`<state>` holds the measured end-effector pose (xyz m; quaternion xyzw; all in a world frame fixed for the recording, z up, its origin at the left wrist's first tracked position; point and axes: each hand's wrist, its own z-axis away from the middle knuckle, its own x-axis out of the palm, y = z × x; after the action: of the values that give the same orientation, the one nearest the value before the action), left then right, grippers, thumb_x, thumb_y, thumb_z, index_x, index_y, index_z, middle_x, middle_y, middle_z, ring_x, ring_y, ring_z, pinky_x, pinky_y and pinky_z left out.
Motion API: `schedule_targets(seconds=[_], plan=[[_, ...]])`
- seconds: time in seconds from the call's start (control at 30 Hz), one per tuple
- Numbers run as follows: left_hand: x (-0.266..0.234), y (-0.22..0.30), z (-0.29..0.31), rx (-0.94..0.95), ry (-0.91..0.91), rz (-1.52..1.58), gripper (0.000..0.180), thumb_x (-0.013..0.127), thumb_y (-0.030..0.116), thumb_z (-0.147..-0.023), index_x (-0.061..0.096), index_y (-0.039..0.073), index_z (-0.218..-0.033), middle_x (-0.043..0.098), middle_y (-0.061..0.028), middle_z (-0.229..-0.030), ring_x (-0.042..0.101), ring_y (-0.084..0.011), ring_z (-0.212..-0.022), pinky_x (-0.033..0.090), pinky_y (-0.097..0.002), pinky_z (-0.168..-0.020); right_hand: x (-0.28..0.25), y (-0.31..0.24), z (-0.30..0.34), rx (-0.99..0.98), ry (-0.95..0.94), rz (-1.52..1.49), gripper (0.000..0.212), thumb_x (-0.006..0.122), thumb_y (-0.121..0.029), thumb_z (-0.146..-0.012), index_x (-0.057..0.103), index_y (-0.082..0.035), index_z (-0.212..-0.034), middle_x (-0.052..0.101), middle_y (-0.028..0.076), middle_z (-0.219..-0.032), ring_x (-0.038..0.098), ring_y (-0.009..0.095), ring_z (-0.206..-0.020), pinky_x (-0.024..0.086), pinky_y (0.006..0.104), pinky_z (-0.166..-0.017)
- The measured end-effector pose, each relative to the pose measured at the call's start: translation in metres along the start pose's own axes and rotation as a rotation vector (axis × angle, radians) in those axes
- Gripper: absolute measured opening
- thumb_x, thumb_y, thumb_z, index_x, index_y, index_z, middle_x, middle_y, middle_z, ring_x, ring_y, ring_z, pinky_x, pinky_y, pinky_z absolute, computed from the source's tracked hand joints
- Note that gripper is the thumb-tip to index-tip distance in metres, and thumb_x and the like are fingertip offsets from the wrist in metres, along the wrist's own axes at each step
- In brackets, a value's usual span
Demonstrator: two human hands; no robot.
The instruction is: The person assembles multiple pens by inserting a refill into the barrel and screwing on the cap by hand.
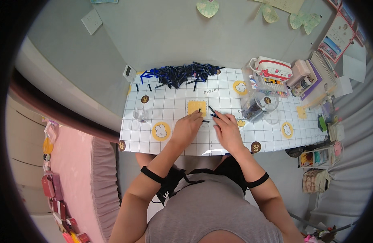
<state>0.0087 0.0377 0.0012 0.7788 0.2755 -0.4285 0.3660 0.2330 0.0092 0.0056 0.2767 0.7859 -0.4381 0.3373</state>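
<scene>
Over the middle of the table, my left hand (188, 128) has its fingers closed on a small dark tube, perhaps an ink cartridge, whose tip sticks up over a yellow square (197, 107) on the cloth. My right hand (227, 130) is close beside it, thumb and fingers pinched on a dark blue tube (214, 116). Another dark tube (212, 109) slants just beyond the right fingertips. One more tube (206, 121) lies between the two hands. A large loose pile of similar dark blue tubes (176, 75) covers the table's far side.
Right of my hands stands a clear jar (254, 109) with dark contents and a clear round lid or rim. A small clear cup (140, 116) is at the left. A white-and-red pouch (273, 69), notebooks (322, 69) and boxes crowd the back right. Walls border the table.
</scene>
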Motion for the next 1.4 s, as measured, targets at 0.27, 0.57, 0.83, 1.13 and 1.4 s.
schedule_targets(seconds=[0.27,0.57,0.83,1.13,1.4], plan=[[-0.001,0.017,0.017,-0.029,0.166,0.083,0.005,0.075,0.009,-0.092,0.073,0.005,-0.094,0.078,-0.0050,-0.108,0.078,-0.0271,-0.093,0.063,-0.0390,-0.076,0.027,-0.006,-0.013,-0.006,0.152,-0.100,0.020,0.081,0.000,-0.087,0.079,-0.002,-0.107,0.078,0.009,-0.126,0.066,0.034,-0.109,0.058,0.0426,-0.096],[-0.010,0.005,0.022,-0.125,0.237,0.103,0.008,0.079,0.004,-0.086,0.077,0.006,-0.094,0.079,-0.0070,-0.098,0.076,-0.0316,-0.086,0.062,-0.0418,-0.076,0.021,0.000,-0.019,-0.003,0.159,-0.144,0.013,0.079,0.002,-0.088,0.077,-0.002,-0.101,0.079,0.012,-0.114,0.070,0.035,-0.102,0.059,0.0448,-0.092],[-0.015,0.012,0.015,-0.156,0.248,0.139,0.020,0.076,-0.001,-0.086,0.073,0.005,-0.105,0.072,-0.0101,-0.098,0.072,-0.0325,-0.096,0.060,-0.0438,-0.079,0.008,-0.007,-0.038,0.188,-0.009,-0.180,0.023,0.079,0.003,-0.087,0.073,-0.003,-0.109,0.073,0.014,-0.103,0.070,0.037,-0.101,0.058,0.0475,-0.089],[-0.019,0.006,0.012,-0.194,0.192,0.085,0.027,0.084,0.006,-0.085,0.072,0.003,-0.109,0.072,-0.0131,-0.100,0.068,-0.0358,-0.095,0.057,-0.0464,-0.086,-0.010,0.011,-0.044,0.169,-0.143,-0.110,0.030,0.076,0.005,-0.085,0.077,-0.006,-0.113,0.074,0.012,-0.104,0.071,0.034,-0.101,0.058,0.0460,-0.089],[-0.019,0.000,0.011,-0.233,0.158,0.129,0.021,0.080,0.003,-0.087,0.073,0.002,-0.106,0.072,-0.0145,-0.097,0.069,-0.0369,-0.095,0.058,-0.0470,-0.082,-0.022,0.011,-0.043,0.130,-0.211,0.097,0.024,0.072,0.008,-0.085,0.079,-0.003,-0.105,0.073,0.013,-0.098,0.071,0.036,-0.098,0.058,0.0454,-0.091]])
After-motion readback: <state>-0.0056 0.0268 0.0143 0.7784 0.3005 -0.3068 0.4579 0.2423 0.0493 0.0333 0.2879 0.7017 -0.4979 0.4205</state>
